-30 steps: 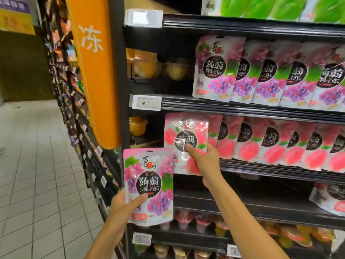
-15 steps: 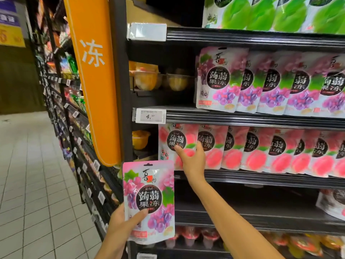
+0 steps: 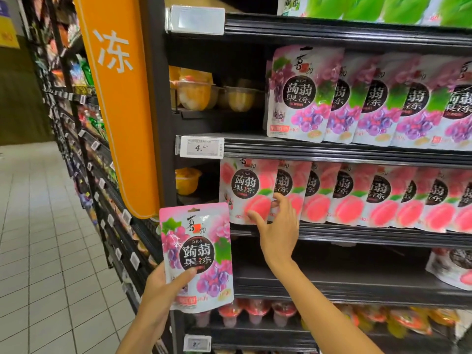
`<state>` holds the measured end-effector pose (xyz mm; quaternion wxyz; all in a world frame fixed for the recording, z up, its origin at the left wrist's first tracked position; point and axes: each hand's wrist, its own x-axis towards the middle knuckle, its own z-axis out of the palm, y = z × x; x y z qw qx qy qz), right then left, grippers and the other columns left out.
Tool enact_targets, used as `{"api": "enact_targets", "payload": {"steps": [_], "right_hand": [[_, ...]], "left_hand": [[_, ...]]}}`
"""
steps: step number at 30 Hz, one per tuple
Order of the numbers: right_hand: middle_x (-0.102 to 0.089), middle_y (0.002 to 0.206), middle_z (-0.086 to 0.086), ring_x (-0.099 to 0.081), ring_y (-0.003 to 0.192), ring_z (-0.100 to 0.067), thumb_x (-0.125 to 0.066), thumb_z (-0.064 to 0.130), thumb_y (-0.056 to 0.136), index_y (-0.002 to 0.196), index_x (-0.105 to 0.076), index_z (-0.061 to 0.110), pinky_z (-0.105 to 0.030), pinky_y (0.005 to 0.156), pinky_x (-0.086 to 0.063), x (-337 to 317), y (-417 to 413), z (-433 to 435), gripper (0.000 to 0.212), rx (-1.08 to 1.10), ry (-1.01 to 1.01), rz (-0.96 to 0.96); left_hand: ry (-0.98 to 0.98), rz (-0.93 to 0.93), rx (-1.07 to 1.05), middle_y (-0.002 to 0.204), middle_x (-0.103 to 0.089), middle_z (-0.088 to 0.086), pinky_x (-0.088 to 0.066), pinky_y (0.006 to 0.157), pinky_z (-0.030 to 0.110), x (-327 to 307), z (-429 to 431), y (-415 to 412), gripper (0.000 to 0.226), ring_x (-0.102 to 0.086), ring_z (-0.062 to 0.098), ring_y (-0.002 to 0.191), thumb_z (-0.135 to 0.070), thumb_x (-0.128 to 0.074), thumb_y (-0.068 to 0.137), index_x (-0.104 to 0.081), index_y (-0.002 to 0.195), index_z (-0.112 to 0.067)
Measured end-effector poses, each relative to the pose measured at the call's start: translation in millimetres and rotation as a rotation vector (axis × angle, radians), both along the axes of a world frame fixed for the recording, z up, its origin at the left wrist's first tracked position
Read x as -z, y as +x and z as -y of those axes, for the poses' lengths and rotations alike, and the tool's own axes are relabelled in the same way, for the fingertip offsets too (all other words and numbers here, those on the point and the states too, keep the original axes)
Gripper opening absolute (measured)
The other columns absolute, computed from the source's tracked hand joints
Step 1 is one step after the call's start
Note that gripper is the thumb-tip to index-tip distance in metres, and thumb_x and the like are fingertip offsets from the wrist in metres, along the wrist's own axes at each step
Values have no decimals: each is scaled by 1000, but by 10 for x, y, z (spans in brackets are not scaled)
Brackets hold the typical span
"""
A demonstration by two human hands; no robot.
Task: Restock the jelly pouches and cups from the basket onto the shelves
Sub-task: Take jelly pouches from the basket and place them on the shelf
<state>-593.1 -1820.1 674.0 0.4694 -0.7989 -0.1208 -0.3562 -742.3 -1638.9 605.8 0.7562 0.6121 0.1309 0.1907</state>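
Note:
My left hand (image 3: 158, 295) grips a grape jelly pouch (image 3: 198, 254), pink and purple, upright at the lower middle with my thumb across its front. My right hand (image 3: 277, 233) reaches to the peach shelf (image 3: 357, 235). There it pinches the lower right corner of the front peach jelly pouch (image 3: 242, 190), thumb on the front and fingers at its right edge. This pouch stands upright at the left end of a row of several peach pouches (image 3: 383, 198). The basket is out of view.
A row of grape pouches (image 3: 357, 103) fills the shelf above, with yellow jelly cups (image 3: 196, 93) to its left. Red jelly cups (image 3: 255, 312) stand on the lowest shelf. An orange sign (image 3: 120, 98) juts out at the left, beside the tiled aisle (image 3: 38, 251).
My right hand has set the peach pouch upright at the left end of its row and slid down to its lower corner. The grape pouch in my left hand has stayed put.

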Motion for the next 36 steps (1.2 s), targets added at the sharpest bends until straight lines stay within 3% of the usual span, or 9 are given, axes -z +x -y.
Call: {"api": "enact_targets", "payload": {"steps": [8,12,16,19,22,25,28,33,36], "right_hand": [[-63,109,5,-55,103,-18,-76,54,71,129,-56,21,-47,97,-44,-25,131,-44,69,118,-86,-18],[-60,100,9,-54,96,-12,-79,49,72,126,-54,21,-38,90,-48,-19,70,-32,65,77,14,8],[-57,90,15,-50,79,-3,-69,40,88,101,-63,23,-18,67,-40,56,-102,54,22,-230,96,60],[-68,87,4,-61,79,-10,-57,57,86,96,-65,24,-22,68,-49,98,-324,101,35,-613,165,-215],[-72,99,6,-68,94,-8,-64,52,84,105,-66,23,-22,81,-53,140,-443,157,36,-820,98,-368],[-73,103,8,-69,97,-9,-76,41,79,111,-64,31,-27,84,-56,7,-515,230,36,-822,116,-351],[-73,101,4,-70,94,-11,-80,31,79,109,-64,24,-30,82,-58,-363,-536,298,34,-780,165,-225],[-77,92,4,-73,85,-11,-81,15,78,100,-70,20,-25,75,-59,-1223,-429,379,25,-671,255,-38],[-77,86,-1,-74,80,-18,-81,18,79,92,-72,23,-40,76,-60,-1656,-256,399,17,-577,272,-47]], "left_hand": [[42,23,41,99,-77,4,-58,65,27,-57,97,92,51,-74,21,88,-29,-78,63,-65,111,-19],[57,36,73,103,-76,4,-57,73,33,-116,114,144,58,-74,23,93,-33,-80,61,-64,115,-20],[64,44,84,103,-76,4,-58,72,31,-144,142,176,58,-73,22,94,-34,-84,61,-65,114,-21],[73,65,91,104,-76,4,-58,73,33,-194,184,210,55,-73,23,95,-31,-85,64,-65,114,-22],[100,112,118,106,-75,4,-59,68,26,-334,246,234,48,-73,24,95,-30,-79,66,-67,112,-24],[164,178,146,106,-75,4,-59,70,28,-589,288,246,38,-73,25,95,-28,-77,71,-69,109,-30],[248,265,157,108,-75,3,-59,71,28,-996,325,292,42,-73,23,96,-29,-76,74,-65,115,-27],[375,339,180,109,-74,-4,-59,76,32,-1885,407,460,48,-72,17,97,-51,-74,74,-62,116,-30],[400,380,82,117,-70,-1,-59,79,31,-2280,483,622,52,-71,14,100,-52,-72,73,-58,118,-30]]}}
